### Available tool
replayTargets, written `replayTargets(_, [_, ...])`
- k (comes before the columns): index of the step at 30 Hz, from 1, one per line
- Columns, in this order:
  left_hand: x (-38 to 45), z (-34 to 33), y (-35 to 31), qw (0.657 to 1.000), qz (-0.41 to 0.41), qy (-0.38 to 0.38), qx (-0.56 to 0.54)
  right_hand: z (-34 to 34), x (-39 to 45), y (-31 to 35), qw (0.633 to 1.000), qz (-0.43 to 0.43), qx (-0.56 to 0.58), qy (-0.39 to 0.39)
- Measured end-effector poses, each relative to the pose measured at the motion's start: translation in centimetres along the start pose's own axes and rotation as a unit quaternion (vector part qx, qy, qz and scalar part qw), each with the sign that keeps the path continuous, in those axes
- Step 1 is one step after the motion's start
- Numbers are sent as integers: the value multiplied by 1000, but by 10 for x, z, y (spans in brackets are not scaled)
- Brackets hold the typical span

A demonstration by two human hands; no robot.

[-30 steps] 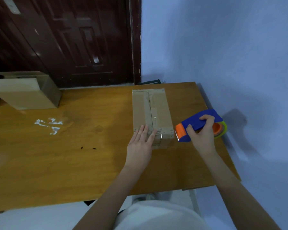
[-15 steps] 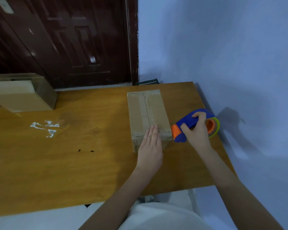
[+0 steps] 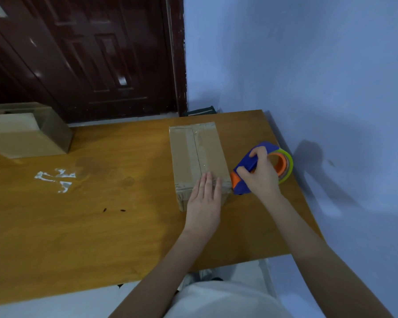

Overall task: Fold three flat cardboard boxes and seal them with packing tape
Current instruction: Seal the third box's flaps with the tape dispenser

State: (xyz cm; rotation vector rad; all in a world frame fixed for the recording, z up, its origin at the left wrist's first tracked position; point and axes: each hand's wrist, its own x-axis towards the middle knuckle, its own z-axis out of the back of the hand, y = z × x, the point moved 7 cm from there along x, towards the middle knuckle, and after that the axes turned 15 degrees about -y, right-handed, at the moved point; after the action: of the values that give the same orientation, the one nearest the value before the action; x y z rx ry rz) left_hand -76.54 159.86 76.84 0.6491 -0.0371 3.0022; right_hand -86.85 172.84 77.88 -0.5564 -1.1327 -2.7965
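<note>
A folded cardboard box (image 3: 197,154) lies on the wooden table (image 3: 101,214), with clear tape along its top seam and across its near end. My left hand (image 3: 205,200) lies flat over the box's near end, fingers together, pressing the tape down. My right hand (image 3: 259,175) grips a blue and orange tape dispenser (image 3: 251,166) with a yellow-green roll, just right of the box's near right corner, touching or nearly touching it.
A second cardboard box (image 3: 25,131) stands at the far left of the table. Crumpled clear tape scraps (image 3: 55,179) and two small dark specks (image 3: 113,210) lie on the table. A blue wall runs close along the right edge; a dark door is behind.
My left hand slid from the box's near top towards its right and down over the near end. The dispenser stayed beside the box's near right corner.
</note>
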Motion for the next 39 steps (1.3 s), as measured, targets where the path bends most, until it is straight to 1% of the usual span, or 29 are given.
replayTargets(2, [-2, -5, 0, 1000, -4, 17, 3, 0, -3, -11, 999, -33, 18, 5])
replayTargets(5, [-3, -9, 0, 1000, -1, 7, -7, -2, -6, -22, 998, -56, 42, 1])
replayTargets(7, [-3, -9, 1, 1000, 2, 13, -8, -13, -16, -26, 999, -23, -11, 45])
replayTargets(8, [-3, -8, 0, 1000, 3, 15, -12, -20, -25, -31, 997, -22, -26, 66])
replayTargets(9, [-3, -6, 1, 1000, 4, 14, -8, -24, -34, -38, 996, -42, -15, 73])
replayTargets(12, [-2, -12, 3, 999, -6, 33, -15, -26, -51, -58, 991, -123, 31, 46])
replayTargets(15, [4, -9, 6, 1000, -10, 27, -7, -25, -53, -64, 990, -128, 19, 60])
replayTargets(18, [13, -1, 0, 999, -33, 21, -1, -18, -48, -66, 990, -132, 12, 54])
replayTargets(21, [16, 8, 0, 1000, -15, -8, -18, -11, -46, -67, 987, -156, 28, 31])
replayTargets(22, [16, 14, -4, 999, -27, -29, -35, -9, -46, -67, 986, -163, 36, 21])
replayTargets(24, [11, 30, -23, 989, -86, -91, -83, -5, -46, -69, 980, -191, 53, 9])
replayTargets(25, [5, 34, -34, 982, -112, -97, -120, -4, -45, -72, 975, -214, 63, 3])
replayTargets(26, [-2, 33, -45, 978, -125, -65, -157, -2, -44, -74, 969, -237, 74, -4])
replayTargets(27, [-9, 27, -55, 976, -125, -5, -180, 0, -43, -77, 961, -264, 87, -14])
replayTargets(29, [-26, 3, -68, 969, -105, 133, -181, 4, -42, -87, 936, -325, 129, -36])
replayTargets(30, [-32, -7, -70, 963, -87, 181, -182, 6, -43, -92, 921, -354, 156, -44])
replayTargets(31, [-34, -14, -69, 956, -66, 210, -192, 7, -44, -97, 908, -379, 173, -47])
replayTargets(34, [-26, -27, -71, 935, 2, 244, -257, 4, -48, -106, 883, -426, 195, -32])
replayTargets(35, [-23, -32, -74, 917, 33, 262, -300, 1, -50, -108, 870, -446, 207, -19])
replayTargets(37, [-21, -41, -85, 860, 88, 304, -400, -6, -56, -106, 837, -491, 239, 10])
replayTargets(38, [-21, -44, -89, 839, 114, 312, -432, -7, -59, -104, 823, -507, 255, 17])
replayTargets(39, [-21, -48, -91, 824, 146, 309, -452, -7, -61, -103, 816, -514, 265, 14])
